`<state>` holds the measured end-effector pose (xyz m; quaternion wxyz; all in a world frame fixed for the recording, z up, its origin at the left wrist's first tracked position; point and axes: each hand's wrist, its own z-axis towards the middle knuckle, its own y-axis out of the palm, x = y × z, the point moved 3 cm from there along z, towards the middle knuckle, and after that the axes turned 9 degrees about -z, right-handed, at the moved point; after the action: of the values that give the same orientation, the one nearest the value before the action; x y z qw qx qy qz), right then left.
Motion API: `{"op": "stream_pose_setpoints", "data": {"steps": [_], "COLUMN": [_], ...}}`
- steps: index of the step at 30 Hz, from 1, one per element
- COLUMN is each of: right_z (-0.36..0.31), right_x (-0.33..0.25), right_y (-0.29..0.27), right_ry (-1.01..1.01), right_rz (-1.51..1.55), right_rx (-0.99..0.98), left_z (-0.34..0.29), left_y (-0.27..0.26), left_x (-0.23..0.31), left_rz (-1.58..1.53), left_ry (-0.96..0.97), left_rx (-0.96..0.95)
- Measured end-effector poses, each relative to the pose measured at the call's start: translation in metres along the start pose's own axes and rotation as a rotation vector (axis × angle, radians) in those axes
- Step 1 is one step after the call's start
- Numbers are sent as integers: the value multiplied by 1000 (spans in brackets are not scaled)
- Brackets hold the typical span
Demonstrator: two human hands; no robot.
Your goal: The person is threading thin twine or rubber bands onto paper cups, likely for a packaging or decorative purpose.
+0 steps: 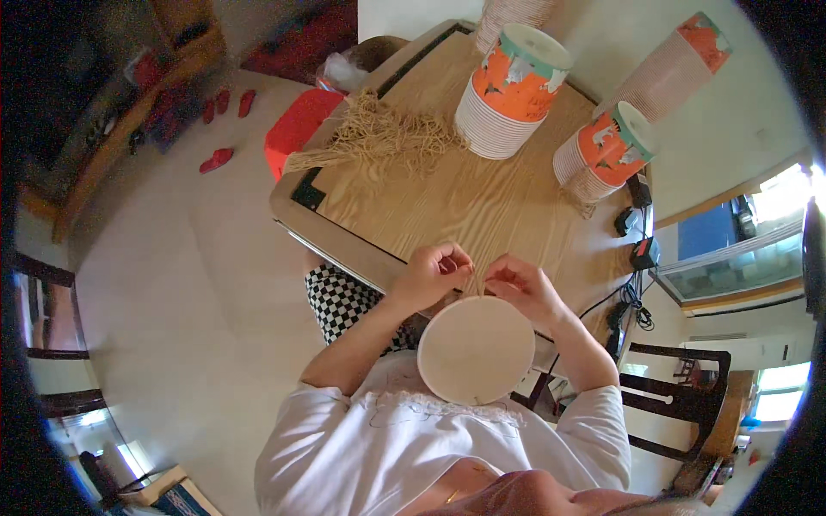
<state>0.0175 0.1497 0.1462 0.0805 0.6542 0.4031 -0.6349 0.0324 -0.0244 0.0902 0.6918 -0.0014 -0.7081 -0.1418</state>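
A round, pale, cream-coloured disc (476, 351), looking like the end of a paper bucket, rests against my chest below my hands. My left hand (436, 273) is closed in a pinch just above its upper rim. Beside it my right hand (523, 289) pinches too, a small gap away. Thin tan twine (477, 284) runs between the two sets of fingertips and down to the disc's rim. A loose heap of the same tan twine (383, 133) lies on the far left of the wooden table (387, 211). The disc hides whatever is behind it.
On the table stand a large stack of orange-and-green paper buckets (508, 95) and a smaller stack (605, 148). Another tall stack (667, 73) leans by the wall. Chargers and black cables (635, 297) line the right edge. A red box (301, 125) adjoins the left edge; a dark chair (671, 400) stands right.
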Motion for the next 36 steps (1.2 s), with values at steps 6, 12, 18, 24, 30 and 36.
{"op": "stream_pose_setpoints", "data": {"steps": [6, 12, 18, 24, 30, 36], "right_z": [14, 25, 29, 23, 18, -25], "right_x": [17, 17, 14, 18, -5, -51], "right_y": [3, 9, 6, 1, -10, 11], "right_ry": [169, 418, 428, 364, 203, -214], "right_rz": [97, 295, 236, 113, 63, -273], "right_rx": [-92, -81, -128, -323, -9, -289], "left_z": [2, 2, 3, 1, -1, -7], "left_y": [1, -3, -7, -21, -29, -31], "left_x": [-2, 10, 14, 19, 13, 14], "left_rz": [142, 217, 267, 293, 110, -378], "left_ry": [131, 224, 266, 269, 50, -50], "left_rx": [88, 118, 95, 137, 59, -42]}}
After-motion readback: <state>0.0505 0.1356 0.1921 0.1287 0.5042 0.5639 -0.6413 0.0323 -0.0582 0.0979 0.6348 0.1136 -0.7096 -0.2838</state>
